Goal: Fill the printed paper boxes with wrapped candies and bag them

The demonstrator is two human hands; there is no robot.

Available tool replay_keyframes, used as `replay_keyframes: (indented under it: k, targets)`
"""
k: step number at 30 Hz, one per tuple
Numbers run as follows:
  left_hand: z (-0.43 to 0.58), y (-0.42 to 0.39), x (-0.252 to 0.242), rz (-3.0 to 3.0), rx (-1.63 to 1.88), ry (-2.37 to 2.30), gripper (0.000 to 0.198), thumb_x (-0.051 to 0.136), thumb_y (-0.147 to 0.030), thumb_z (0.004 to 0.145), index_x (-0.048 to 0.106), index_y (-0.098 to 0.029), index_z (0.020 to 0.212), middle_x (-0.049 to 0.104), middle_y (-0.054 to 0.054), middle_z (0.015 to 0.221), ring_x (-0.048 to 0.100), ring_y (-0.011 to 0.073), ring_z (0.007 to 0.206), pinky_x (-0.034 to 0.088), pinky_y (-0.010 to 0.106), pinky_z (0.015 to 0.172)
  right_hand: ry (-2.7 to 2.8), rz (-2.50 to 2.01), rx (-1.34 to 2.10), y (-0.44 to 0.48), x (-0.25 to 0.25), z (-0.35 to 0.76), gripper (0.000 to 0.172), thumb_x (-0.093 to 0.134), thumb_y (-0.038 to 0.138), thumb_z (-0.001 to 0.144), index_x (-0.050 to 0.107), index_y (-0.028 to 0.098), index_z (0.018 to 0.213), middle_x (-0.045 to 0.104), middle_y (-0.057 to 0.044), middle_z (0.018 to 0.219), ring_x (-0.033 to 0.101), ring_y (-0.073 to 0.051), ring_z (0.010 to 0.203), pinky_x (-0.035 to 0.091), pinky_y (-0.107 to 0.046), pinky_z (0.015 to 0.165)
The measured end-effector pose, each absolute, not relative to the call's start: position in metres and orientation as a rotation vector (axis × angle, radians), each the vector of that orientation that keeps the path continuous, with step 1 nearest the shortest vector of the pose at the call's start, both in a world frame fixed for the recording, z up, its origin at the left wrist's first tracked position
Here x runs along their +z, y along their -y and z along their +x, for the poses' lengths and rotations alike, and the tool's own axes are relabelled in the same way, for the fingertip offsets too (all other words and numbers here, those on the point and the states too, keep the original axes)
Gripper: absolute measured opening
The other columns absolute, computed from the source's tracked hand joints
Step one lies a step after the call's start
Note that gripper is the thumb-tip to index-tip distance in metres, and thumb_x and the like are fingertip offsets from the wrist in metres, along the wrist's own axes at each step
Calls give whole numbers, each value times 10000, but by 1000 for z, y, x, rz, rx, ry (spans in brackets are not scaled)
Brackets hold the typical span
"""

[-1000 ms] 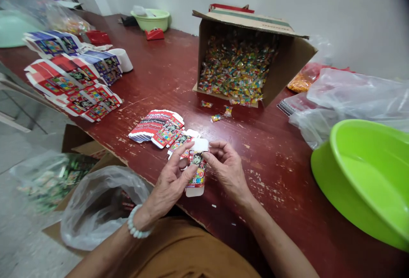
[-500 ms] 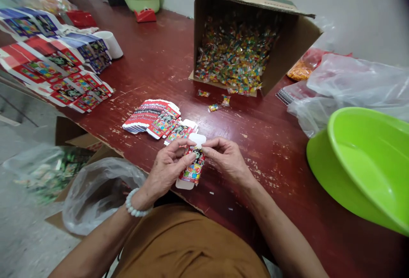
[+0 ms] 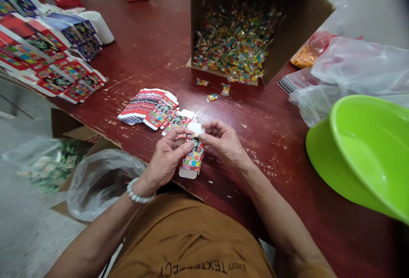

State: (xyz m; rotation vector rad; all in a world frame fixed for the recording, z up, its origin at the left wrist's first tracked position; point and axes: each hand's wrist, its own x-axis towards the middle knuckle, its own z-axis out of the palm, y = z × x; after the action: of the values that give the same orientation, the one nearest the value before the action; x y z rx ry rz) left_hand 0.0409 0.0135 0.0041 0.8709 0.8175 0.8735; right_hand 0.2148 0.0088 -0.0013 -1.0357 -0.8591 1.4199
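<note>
A small printed candy box (image 3: pixel 193 158), red and white with bright cartoon art, is held upright over the table's front edge. My left hand (image 3: pixel 164 154) grips it from the left, thumb across its front face. At its top right corner, my right hand (image 3: pixel 223 141) has thumb and forefinger closed on the white top flap (image 3: pixel 195 128). The white bottom flap hangs loose. Just beyond my hands lies a fanned row of flattened candy boxes (image 3: pixel 140 106). Several wrapped candies (image 3: pixel 211 97) lie behind it, to the right.
A large cardboard carton (image 3: pixel 297 35), tipped on its side, is full of wrapped candies. To the right stands a green basin (image 3: pixel 319 163), near plastic bags (image 3: pixel 345 69). Bundled boxes (image 3: pixel 47 56) and a white roll (image 3: pixel 99 26) are at left. A lined bag (image 3: pixel 102 192) sits below the edge.
My view has tilted down slightly, so the whole scene sits higher. My right fingers have shifted a little at the top flap; the left hand keeps its hold on the candy box.
</note>
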Motion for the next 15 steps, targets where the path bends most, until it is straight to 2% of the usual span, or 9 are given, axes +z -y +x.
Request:
replay_keyframes:
  k: [2, 5, 10, 13, 15]
  targets:
    - [41, -14, 3, 951, 887, -821, 331, 788, -259, 808, 611, -211, 1083, 749, 11, 819, 690, 129, 642, 569, 231, 609, 828, -1022, 1463, -11, 0, 215, 382, 877, 287, 636, 673, 216, 951, 676, 43, 748, 601, -110, 655, 490, -258, 649]
    - [40, -12, 5, 1107, 914, -864, 322, 767, -261, 831, 619, -216, 1113, 743, 31, 926, 695, 126, 712, 563, 218, 657, 945, -1055, 1424, -11, 4, 214, 247, 843, 331, 681, 699, 194, 828, 692, 18, 748, 597, -112, 657, 490, -272, 663]
    - [40, -12, 16, 936, 842, -880, 655, 814, -333, 788, 409, -301, 1301, 740, 0, 913, 714, 163, 669, 589, 286, 631, 969, -1055, 1295, -4, 3, 212, 237, 834, 386, 696, 684, 206, 731, 694, 17, 728, 599, -120, 646, 505, -288, 659]
    - [41, -13, 20, 727, 619, -797, 558, 698, -556, 838, 494, -255, 1261, 738, 46, 911, 716, 191, 620, 592, 321, 593, 957, -1039, 1297, 4, 1, 212, 213, 803, 388, 751, 680, 216, 772, 676, 18, 738, 580, -104, 556, 476, -257, 530]
    - [44, -12, 20, 659, 511, -778, 551, 586, -646, 870, 583, -190, 1179, 728, 67, 821, 690, 189, 538, 569, 306, 530, 1032, -1032, 1309, 9, 2, 213, 178, 755, 386, 815, 691, 222, 840, 678, 5, 807, 570, -91, 492, 446, -250, 461]
